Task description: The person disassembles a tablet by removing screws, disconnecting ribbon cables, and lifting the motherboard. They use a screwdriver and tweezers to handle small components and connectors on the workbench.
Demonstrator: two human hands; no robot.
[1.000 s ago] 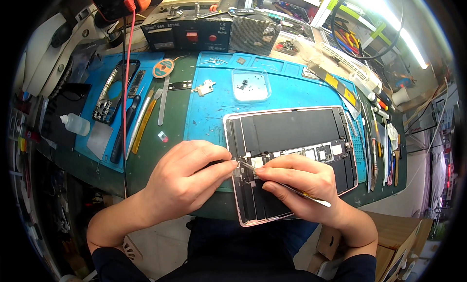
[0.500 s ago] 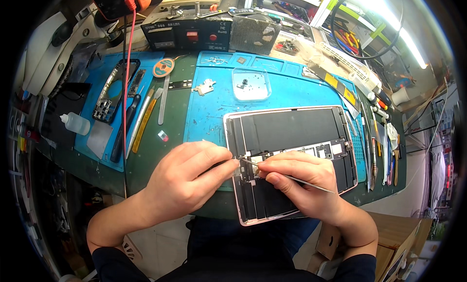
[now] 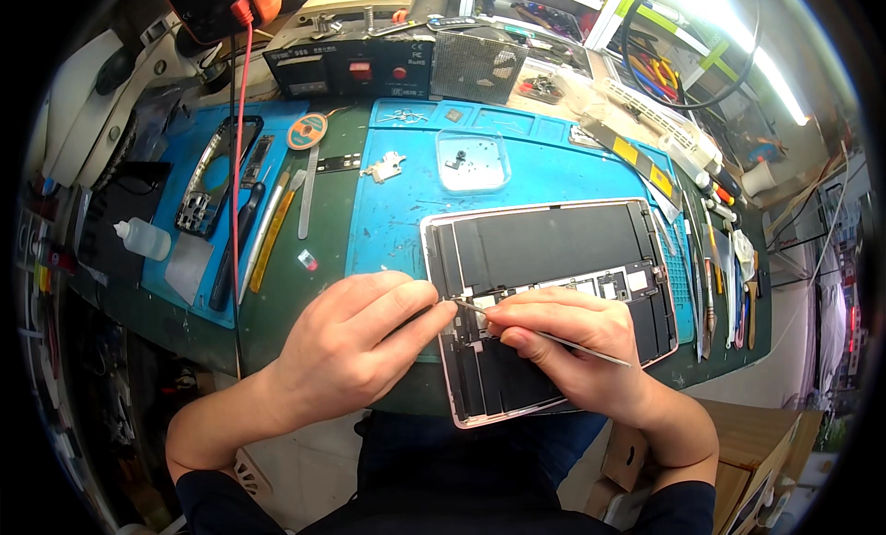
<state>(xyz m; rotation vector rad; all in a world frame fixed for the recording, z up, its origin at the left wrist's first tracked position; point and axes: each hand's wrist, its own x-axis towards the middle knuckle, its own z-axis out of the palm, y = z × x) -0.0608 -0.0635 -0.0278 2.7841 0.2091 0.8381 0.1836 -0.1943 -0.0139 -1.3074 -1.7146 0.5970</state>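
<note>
An opened tablet (image 3: 554,235) with a pale pink rim lies slightly turned on the near edge of the blue mat, its black batteries and inner boards bare. My right hand (image 3: 577,336) is closed on a slim metal tool (image 3: 591,352), held like a pen; whether it is tweezers or a pry tool I cannot tell. The tool's tip touches the parts near the tablet's left edge. My left hand (image 3: 355,336) reaches in from the left, fingers bent together, fingertips at that same spot beside the tip. Anything pinched there is too small to make out.
Behind the tablet stands a clear dish (image 3: 472,161) of small dark parts. Left lie a phone frame (image 3: 198,184), a squeeze bottle (image 3: 143,237), a solder wick spool (image 3: 306,131) and several hand tools. A black powered box (image 3: 351,69) stands behind; more tools (image 3: 711,276) line the right.
The view has shifted slightly. Both hands stay at the tablet's left edge, and the tool's tip has hardly moved.
</note>
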